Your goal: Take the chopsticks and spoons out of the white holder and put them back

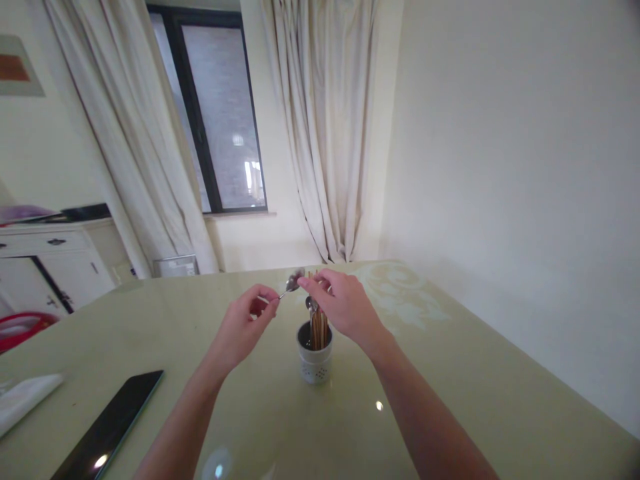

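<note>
left hand (245, 323) pinched the handle of a metal spoon (291, 283); right hand (343, 303) closed its fingertips on the spoon's bowl, directly above the chopstick holder (315, 363).

We see a pale green glass-topped table (450, 373) with a faint floral pattern, standing close to a plain cream wall (525, 167). Ahead of us, a dark-framed window (220, 113) is flanked by long off-white curtains (325, 120). To our left stands a white cabinet (55, 267), with a framed picture (17, 67) hanging above it. Soft daylight fills the room.
</note>
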Demonstrator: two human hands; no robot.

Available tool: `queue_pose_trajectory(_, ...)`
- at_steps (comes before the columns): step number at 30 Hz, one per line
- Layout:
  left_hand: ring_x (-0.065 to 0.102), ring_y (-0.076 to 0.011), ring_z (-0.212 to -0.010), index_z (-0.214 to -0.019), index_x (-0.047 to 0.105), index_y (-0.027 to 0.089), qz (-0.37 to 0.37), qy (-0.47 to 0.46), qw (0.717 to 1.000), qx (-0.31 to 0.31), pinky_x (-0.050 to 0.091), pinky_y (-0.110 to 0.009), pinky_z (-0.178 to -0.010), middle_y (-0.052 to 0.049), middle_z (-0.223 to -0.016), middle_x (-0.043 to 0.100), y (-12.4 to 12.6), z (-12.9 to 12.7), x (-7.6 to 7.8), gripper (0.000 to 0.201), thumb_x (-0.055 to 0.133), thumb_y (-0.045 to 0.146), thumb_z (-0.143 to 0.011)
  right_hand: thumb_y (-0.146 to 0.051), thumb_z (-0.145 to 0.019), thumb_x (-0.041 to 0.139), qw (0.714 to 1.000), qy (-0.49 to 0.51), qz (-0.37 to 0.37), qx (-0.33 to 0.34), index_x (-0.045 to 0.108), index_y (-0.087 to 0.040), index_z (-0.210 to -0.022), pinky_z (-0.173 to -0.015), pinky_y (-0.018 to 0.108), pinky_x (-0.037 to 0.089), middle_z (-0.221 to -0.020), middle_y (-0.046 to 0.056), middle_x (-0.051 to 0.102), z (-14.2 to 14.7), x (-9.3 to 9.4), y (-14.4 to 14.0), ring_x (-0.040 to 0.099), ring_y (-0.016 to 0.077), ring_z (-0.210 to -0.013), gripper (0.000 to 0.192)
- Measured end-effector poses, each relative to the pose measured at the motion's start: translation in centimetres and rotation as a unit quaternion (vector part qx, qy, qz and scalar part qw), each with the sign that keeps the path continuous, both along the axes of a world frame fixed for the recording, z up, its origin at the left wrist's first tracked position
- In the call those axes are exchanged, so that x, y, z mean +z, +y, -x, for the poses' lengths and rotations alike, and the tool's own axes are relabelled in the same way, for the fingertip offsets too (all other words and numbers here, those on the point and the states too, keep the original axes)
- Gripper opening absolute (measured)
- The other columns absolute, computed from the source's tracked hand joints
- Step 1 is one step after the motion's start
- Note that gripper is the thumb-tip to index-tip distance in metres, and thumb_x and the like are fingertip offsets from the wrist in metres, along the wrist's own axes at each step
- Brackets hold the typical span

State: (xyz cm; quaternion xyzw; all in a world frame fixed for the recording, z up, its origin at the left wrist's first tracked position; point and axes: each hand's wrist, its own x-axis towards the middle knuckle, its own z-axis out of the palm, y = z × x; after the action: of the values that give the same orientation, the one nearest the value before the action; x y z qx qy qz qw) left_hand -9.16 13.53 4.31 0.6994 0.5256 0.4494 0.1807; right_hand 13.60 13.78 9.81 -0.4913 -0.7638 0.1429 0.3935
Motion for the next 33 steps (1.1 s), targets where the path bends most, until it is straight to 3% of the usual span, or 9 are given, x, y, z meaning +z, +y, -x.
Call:
queue_pose_trajectory(3,0.064,-0.0151,-0.075,-0.092,0.068,0.021,-0.076,-0.036,0.995,-0.057,0.051,-0.027,-0.070,-0.003,-0.088,0.071,-1.6,-2.5,1.5,0.020,0.067,0.041,-0.093,-0.042,-0.100,0.062,0.999,0.029,-0.035,-0.013,0.072,-0.021,-0.087,-0.064,0.026,0.040,-0.078,0.001,0.075,0.1,0.2,-0.3,0.065,0.0163,-0.069,0.027)
queue_pose_trajectory(7,0.066,-0.0179,-0.084,-0.096,0.070,0.021,-0.068,-0.053,0.994,-0.073,0.054,-0.029,-0.077,-0.004,-0.094,0.073,-1.4,-3.1,1.2,0.022,0.066,0.043,-0.094,-0.029,-0.100,0.059,0.997,0.048,-0.052,-0.022,0.069,-0.022,-0.082,-0.064,0.025,0.042,-0.077,0.001,0.075,-0.7,0.5,-0.4,0.066,0.0160,-0.068,0.021)
queue_pose_trajectory(11,0.068,-0.0203,-0.082,-0.095,0.066,0.020,0.024,0.052,0.998,0.031,0.052,-0.032,-0.076,-0.005,-0.093,0.073,1.1,-0.1,-1.9,0.025,0.054,0.042,-0.099,-0.029,-0.101,0.057,0.997,0.025,-0.047,-0.052,0.068,-0.023,-0.083,-0.062,0.026,0.042,-0.077,0.001,0.074,-2.2,1.2,-0.3,0.067,0.0157,-0.065,0.023)
queue_pose_trajectory(15,0.070,-0.0258,-0.095,-0.095,0.063,0.018,0.148,0.295,0.928,0.173,0.049,-0.035,-0.083,-0.011,-0.101,0.073,2.9,3.5,-6.5,0.014,0.052,0.027,-0.098,-0.027,-0.102,0.056,0.996,-0.055,-0.001,-0.077,0.069,-0.022,-0.081,-0.062,0.026,0.041,-0.079,0.002,0.075,-2.8,0.9,0.2,0.067,0.0152,-0.063,0.025)
queue_pose_trajectory(18,0.071,-0.0294,-0.104,-0.106,0.061,0.017,0.204,0.360,0.887,0.207,0.049,-0.036,-0.085,-0.017,-0.116,0.070,3.1,4.8,-9.1,0.014,0.054,0.028,-0.099,-0.028,-0.102,0.054,0.989,-0.127,0.039,-0.067,0.070,-0.022,-0.077,-0.062,0.027,0.038,-0.077,0.005,0.075,-2.4,0.0,0.6,0.068,0.0174,-0.067,0.031)
queue_pose_trajectory(21,0.071,-0.0298,-0.107,-0.105,0.060,0.018,0.229,0.351,0.884,0.209,0.049,-0.035,-0.084,-0.019,-0.117,0.071,3.2,5.2,-10.2,0.010,0.054,0.020,-0.097,-0.032,-0.102,0.055,0.979,-0.192,0.052,-0.049,0.072,-0.021,-0.074,-0.060,0.029,0.035,-0.078,0.008,0.076,-2.0,-0.8,0.9,0.070,0.0216,-0.073,0.035)
queue_pose_trajectory(27,0.072,-0.0211,-0.099,-0.094,0.058,0.021,0.200,0.283,0.923,0.165,0.050,-0.028,-0.083,-0.007,-0.102,0.076,3.7,4.7,-7.6,0.010,0.050,0.022,-0.099,-0.035,-0.102,0.059,0.988,-0.145,0.024,-0.053,0.071,-0.021,-0.074,-0.062,0.028,0.036,-0.078,0.006,0.076,-1.8,-0.2,0.5,0.069,0.0194,-0.073,0.033)
queue_pose_trajectory(30,0.071,-0.0227,-0.091,-0.096,0.060,0.021,0.056,0.160,0.977,0.126,0.054,-0.032,-0.082,-0.006,-0.097,0.074,2.7,2.4,-4.2,0.015,0.051,0.033,-0.099,-0.046,-0.105,0.055,0.998,-0.065,0.011,-0.020,0.068,-0.021,-0.073,-0.063,0.027,0.038,-0.072,0.003,0.073,-1.3,0.5,0.0,0.066,0.0163,-0.067,0.044)
queue_pose_trajectory(33,0.067,-0.0220,-0.094,-0.098,0.063,0.023,-0.131,0.073,0.987,0.056,0.054,-0.033,-0.088,-0.005,-0.098,0.069,0.4,-1.5,-1.1,0.016,0.054,0.036,-0.100,-0.054,-0.104,0.054,1.000,0.030,0.000,0.010,0.073,-0.021,-0.086,-0.065,0.026,0.042,-0.078,0.003,0.075,-0.9,0.7,-0.4,0.068,0.0161,-0.070,0.042)
